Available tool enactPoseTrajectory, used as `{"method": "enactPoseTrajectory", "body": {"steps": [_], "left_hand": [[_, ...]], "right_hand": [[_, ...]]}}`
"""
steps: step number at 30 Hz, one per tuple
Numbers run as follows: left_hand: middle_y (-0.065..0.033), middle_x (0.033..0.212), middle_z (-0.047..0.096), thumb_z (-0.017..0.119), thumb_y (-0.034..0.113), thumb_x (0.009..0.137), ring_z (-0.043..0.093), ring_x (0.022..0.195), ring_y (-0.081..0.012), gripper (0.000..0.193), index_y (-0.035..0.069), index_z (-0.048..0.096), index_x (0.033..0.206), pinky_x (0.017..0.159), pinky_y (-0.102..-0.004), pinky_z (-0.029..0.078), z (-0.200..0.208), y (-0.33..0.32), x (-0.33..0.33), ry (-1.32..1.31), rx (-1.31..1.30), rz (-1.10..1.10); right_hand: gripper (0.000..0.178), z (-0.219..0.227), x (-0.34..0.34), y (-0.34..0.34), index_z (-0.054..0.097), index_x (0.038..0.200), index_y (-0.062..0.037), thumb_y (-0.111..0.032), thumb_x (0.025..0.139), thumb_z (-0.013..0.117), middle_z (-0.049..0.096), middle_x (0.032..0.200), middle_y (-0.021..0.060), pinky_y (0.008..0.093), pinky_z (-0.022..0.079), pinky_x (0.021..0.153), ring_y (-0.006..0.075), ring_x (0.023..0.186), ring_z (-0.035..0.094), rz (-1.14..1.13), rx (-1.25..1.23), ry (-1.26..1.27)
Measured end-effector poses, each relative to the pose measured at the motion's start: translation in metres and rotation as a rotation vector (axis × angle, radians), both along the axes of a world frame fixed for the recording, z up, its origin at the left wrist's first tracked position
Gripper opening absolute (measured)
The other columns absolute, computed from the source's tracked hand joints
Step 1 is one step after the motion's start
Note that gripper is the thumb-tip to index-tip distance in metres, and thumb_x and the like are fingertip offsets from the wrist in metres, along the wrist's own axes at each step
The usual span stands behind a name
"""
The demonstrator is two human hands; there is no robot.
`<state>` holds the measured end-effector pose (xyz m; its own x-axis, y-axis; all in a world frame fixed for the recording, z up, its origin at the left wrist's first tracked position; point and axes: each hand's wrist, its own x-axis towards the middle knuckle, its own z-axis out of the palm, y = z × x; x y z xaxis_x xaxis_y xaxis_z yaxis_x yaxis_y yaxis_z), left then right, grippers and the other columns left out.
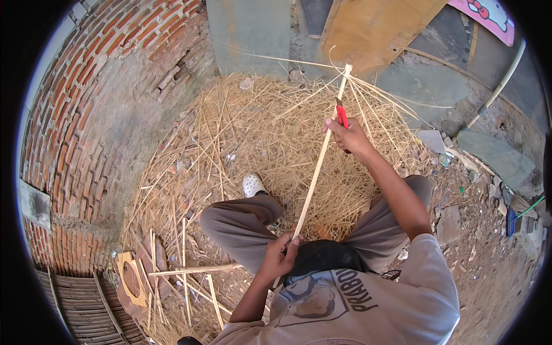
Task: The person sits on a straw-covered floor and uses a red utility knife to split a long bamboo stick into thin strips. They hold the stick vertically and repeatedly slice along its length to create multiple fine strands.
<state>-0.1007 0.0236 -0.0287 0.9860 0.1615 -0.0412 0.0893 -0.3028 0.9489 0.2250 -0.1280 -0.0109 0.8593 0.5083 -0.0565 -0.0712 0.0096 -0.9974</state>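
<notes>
A person sits with knees spread and holds a long, pale strip (315,178). The strip slants up from the person's lap to a spot over a big heap of straw (282,138). The left hand (280,256) is closed on the low end, with the thumb on it. The right hand (349,137) is higher up. Its fingers are wrapped round a red knife (342,117), and its thumb reaches to the strip. The blade is right by the strip, near the top, but it is hard to tell if it cuts in. Thin curls (379,94) fan out from the top end.

At the far right is a pale thing like a box (530,234); what is in it cannot be told. A blue thing (511,221) with a green stick (530,206) is just beside it.

The gray shirt (368,325) has big dark letters and a drawing printed on it. A pink board (489,17) at the top right shows part of a white cartoon with a red bow. More strips (186,270) lie at the lower left, near a wood piece (131,280) with a round hole.
</notes>
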Motion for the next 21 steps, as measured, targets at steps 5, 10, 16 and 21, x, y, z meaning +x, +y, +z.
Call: {"method": "enactPoseTrajectory", "body": {"steps": [5,10,16,21], "left_hand": [[0.0021,0.065,0.053,0.051,0.014,0.101,0.049,0.057,-0.0043,0.016,0.002,0.062,0.102,0.051,-0.0236,0.04,-0.011,0.011,0.025,0.006,-0.004,-0.026],[0.0056,0.063,0.048,0.05,0.015,0.102,0.042,0.052,-0.0011,0.019,0.001,0.062,0.105,0.047,-0.0194,0.033,0.019,-0.001,0.074,0.088,-0.335,0.035],[0.0075,0.062,0.043,0.049,0.014,0.103,0.035,0.05,0.0001,0.025,0.0,0.06,0.121,0.045,-0.0187,0.029,0.033,-0.002,0.089,-0.056,-0.385,0.135],[0.0074,0.064,0.042,0.049,0.011,0.102,0.037,0.056,0.0001,0.028,-0.001,0.057,0.126,0.05,-0.0189,0.03,0.035,-0.01,0.09,-0.113,-0.158,0.124]], "right_hand": [[0.035,0.004,-0.021,0.013,0.062,0.085,-0.0029,-0.036,0.096,0.063,0.036,0.051,-0.0071,0.0235,0.025,0.041,0.0048,0.041,0.029,0.159,0.198,0.201],[0.043,-0.011,-0.034,0.026,0.064,0.079,-0.0042,-0.045,0.093,0.064,0.044,0.053,-0.0038,0.0267,0.034,0.041,0.0073,0.041,0.039,0.184,0.179,0.121],[0.072,-0.001,-0.044,0.006,0.067,0.074,-0.0062,-0.076,0.081,0.052,0.054,0.05,0.0111,0.0407,0.046,0.051,0.0286,0.047,0.058,0.076,-0.528,-0.812],[0.071,0.003,-0.067,0.007,0.067,0.064,-0.0075,-0.077,0.077,0.057,0.055,0.049,0.013,0.0436,0.048,0.051,0.0316,0.051,0.061,0.068,-0.72,-0.941]]}}
